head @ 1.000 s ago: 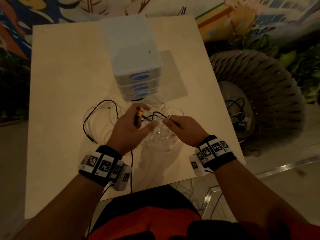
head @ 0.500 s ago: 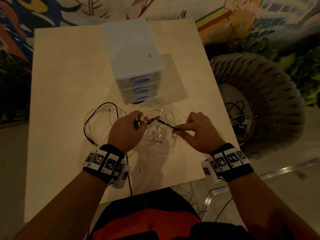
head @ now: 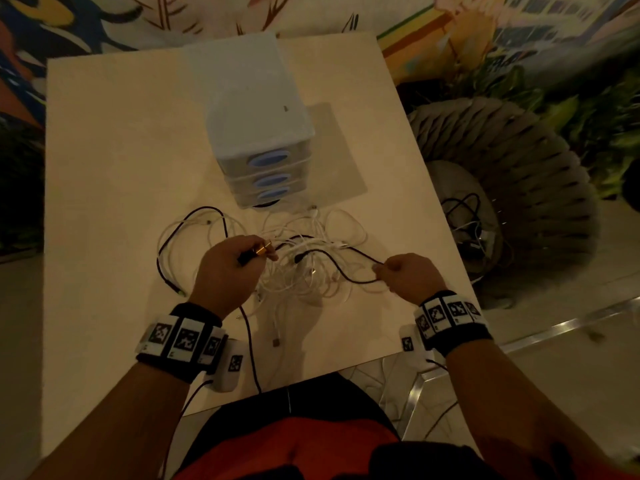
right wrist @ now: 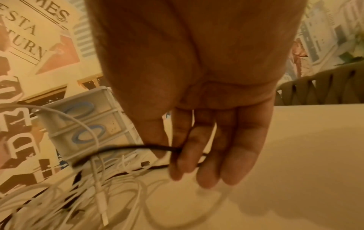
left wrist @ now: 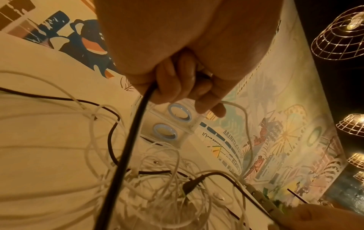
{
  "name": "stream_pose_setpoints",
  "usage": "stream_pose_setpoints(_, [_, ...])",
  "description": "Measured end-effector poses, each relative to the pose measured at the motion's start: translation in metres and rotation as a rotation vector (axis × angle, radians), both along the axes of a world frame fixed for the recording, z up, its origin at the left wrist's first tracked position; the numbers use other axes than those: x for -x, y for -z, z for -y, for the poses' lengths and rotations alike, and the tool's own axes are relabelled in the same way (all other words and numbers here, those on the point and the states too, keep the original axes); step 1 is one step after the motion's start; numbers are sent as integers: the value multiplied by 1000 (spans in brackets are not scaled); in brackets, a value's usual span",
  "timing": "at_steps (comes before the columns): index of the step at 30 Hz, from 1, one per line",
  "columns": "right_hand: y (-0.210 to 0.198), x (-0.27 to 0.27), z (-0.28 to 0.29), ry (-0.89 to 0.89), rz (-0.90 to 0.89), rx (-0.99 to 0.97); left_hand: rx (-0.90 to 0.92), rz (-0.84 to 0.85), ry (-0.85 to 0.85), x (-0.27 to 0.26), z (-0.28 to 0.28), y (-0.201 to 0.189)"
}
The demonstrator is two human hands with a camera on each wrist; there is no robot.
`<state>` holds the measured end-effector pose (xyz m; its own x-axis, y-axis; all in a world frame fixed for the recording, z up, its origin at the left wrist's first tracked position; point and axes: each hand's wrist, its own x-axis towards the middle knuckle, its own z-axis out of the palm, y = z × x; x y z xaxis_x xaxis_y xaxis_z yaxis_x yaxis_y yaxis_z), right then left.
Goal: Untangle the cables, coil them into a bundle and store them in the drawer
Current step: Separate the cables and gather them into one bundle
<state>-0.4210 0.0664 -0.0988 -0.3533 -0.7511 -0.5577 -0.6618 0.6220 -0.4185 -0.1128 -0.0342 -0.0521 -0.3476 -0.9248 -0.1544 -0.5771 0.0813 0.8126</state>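
Observation:
A tangle of white cables (head: 304,268) and black cables lies on the cream table (head: 121,168) in front of a small white drawer unit (head: 256,133) with three shut drawers. My left hand (head: 232,268) grips a black cable (left wrist: 126,147) near its gold plug (head: 261,250). To the right, my right hand (head: 405,275) pinches another stretch of black cable (right wrist: 138,147) between thumb and forefinger, and the cable (head: 341,268) loops over the white tangle between the hands.
A woven grey chair (head: 519,188) stands right of the table with more cables (head: 467,220) on its seat. A painted wall runs behind the table. The table's front edge is close to my body.
My right hand has moved right, away from the left, drawing the black cable out of the tangle. The left hand keeps its hold on the gold plug end.

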Motion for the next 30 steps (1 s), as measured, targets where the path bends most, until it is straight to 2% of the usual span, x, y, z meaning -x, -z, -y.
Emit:
stream_pose_setpoints(5, [17, 3, -3, 141, 34, 30, 9, 63, 98, -6, -4, 3])
stream_pose_setpoints(9, [16, 2, 1, 82, -27, 17, -57, 174, 175, -9, -7, -1])
stream_pose_setpoints(13, [14, 0, 17, 113, 101, 3, -114, 370, 304, -12, -9, -4])
stream_pose_setpoints(15, [15, -1, 26, 158, 143, 45, -129, 404, 289, -14, -10, -4])
stream_pose_setpoints(19, [15, -10, 42, 271, 165, 81, -108, 336, 238, -18, -9, -3])
stream_pose_setpoints(22, [21, -20, 48, 222, 223, 109, -100, 253, 138, -18, -8, -3])
stream_pose_setpoints(26, [24, -30, 48, 275, 224, 303, -74, 101, -24, -23, -5, 2])
stream_pose_setpoints(30, [28, -29, 49, 300, 266, 335, -58, 79, -60, -22, 4, 3])
